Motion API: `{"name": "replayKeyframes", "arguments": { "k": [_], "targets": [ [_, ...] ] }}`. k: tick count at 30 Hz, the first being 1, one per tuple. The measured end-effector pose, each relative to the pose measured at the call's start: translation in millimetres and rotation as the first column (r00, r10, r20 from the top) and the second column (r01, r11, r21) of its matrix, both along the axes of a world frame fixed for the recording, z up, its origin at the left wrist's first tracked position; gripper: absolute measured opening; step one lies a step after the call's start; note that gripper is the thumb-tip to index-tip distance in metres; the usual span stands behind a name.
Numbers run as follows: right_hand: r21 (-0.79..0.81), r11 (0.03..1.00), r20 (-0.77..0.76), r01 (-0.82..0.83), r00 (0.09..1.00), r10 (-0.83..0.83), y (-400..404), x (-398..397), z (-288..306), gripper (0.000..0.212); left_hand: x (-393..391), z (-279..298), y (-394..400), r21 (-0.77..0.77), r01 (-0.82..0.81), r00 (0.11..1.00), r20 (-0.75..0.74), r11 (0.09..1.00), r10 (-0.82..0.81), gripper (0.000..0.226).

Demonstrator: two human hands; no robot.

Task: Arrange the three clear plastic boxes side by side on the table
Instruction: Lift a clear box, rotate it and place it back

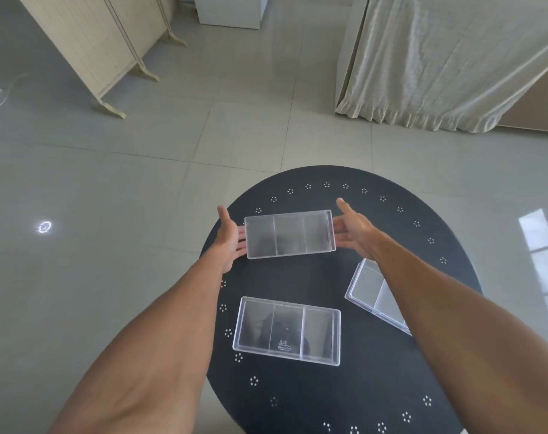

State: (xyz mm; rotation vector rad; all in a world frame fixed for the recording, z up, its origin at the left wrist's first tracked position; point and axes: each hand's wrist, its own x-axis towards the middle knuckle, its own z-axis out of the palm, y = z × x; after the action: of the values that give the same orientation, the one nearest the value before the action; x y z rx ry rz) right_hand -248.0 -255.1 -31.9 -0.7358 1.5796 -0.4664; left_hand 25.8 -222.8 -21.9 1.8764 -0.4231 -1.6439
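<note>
Round dark bench (376, 386), its rim marked by a ring of small white dot clusters, standing on a pale tiled floor (110, 183); a folding screen (91, 42) and a curtain (438, 64) stand well beyond the far edge. Three clear plastic boxes, each divided into three compartments, occupy the bench. The near box (287, 331) lies flat toward the near-left edge, long side roughly parallel to the viewer, with bare surface on all four sides. The right box (373, 294) lies askew near the right edge, turned at an angle to the other two and partly hidden beneath the right forearm; its far corner points toward the bench centre. The far box (290, 234) sits toward the far-left edge, long side parallel to the near box, a wide band of bare bench between them. Left hand (230, 242) and right hand (355, 233) flank the short ends of the far box, fingers extended and thumbs raised; each grip is spread wide, fingertips at the box ends, and whether they touch the walls cannot be told. Open surface remains along the far rim and across the near portion.
</note>
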Motion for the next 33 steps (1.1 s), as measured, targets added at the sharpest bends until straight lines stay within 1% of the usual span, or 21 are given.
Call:
{"name": "replayKeyframes", "arguments": {
  "k": [5,7,11,13,15,17,21,25,27,29,31,33],
  "targets": [
    [-0.065,0.991,0.021,0.121,0.993,-0.120,7.6,-2.2,0.6,0.068,1.1,8.3,1.1,-0.064,-0.065,0.995,-0.082,0.996,0.059,0.098],
    [-0.088,0.985,0.041,0.151,0.988,-0.148,10.4,-0.6,-1.2,0.069,0.5,7.0,2.6,-0.081,-0.095,0.992,-0.094,0.992,0.087,0.097],
    [-0.113,0.977,0.081,0.182,0.981,-0.174,16.4,2.6,-2.0,0.072,1.6,1.9,7.5,-0.106,-0.136,0.988,-0.092,0.985,0.127,0.093],
    [-0.122,0.973,0.099,0.195,0.978,-0.184,19.2,5.1,-2.5,0.070,2.5,0.5,11.5,-0.116,-0.133,0.989,-0.082,0.984,0.124,0.089],
    [-0.127,0.972,0.096,0.199,0.978,-0.188,21.9,8.1,-1.4,0.064,3.0,1.8,15.2,-0.123,-0.128,0.991,-0.052,0.984,0.123,0.080],
    [-0.132,0.969,0.085,0.207,0.977,-0.197,23.3,9.7,-0.2,0.058,4.8,0.2,16.3,-0.125,-0.123,0.992,-0.021,0.984,0.121,0.072],
    [-0.106,0.975,0.011,0.195,0.981,-0.195,24.1,8.9,3.9,0.040,9.1,-4.8,19.9,-0.119,-0.086,0.996,0.022,0.989,0.089,0.066],
    [-0.055,0.983,-0.056,0.178,0.982,-0.181,21.0,4.2,4.6,0.035,16.3,-12.6,19.7,-0.107,-0.070,0.996,0.040,0.992,0.074,0.066],
    [-0.016,0.988,-0.083,0.156,0.984,-0.157,17.2,2.1,5.4,0.037,22.1,-14.4,17.5,-0.081,-0.052,0.996,0.065,0.995,0.057,0.068],
    [0.060,0.988,-0.109,0.139,0.985,-0.132,13.7,0.1,5.5,0.048,28.3,-15.8,14.6,-0.018,-0.012,0.996,0.084,1.000,0.014,0.071],
    [0.135,0.987,-0.091,0.093,0.993,-0.081,11.0,0.7,9.6,0.058,31.9,-13.9,12.3,0.071,0.035,0.999,0.037,0.997,-0.038,0.078],
    [0.179,0.983,-0.079,0.040,0.997,-0.027,7.8,4.7,15.3,0.064,31.9,-9.1,10.3,0.126,0.070,0.997,-0.029,0.990,-0.067,0.085]
  ]
}}
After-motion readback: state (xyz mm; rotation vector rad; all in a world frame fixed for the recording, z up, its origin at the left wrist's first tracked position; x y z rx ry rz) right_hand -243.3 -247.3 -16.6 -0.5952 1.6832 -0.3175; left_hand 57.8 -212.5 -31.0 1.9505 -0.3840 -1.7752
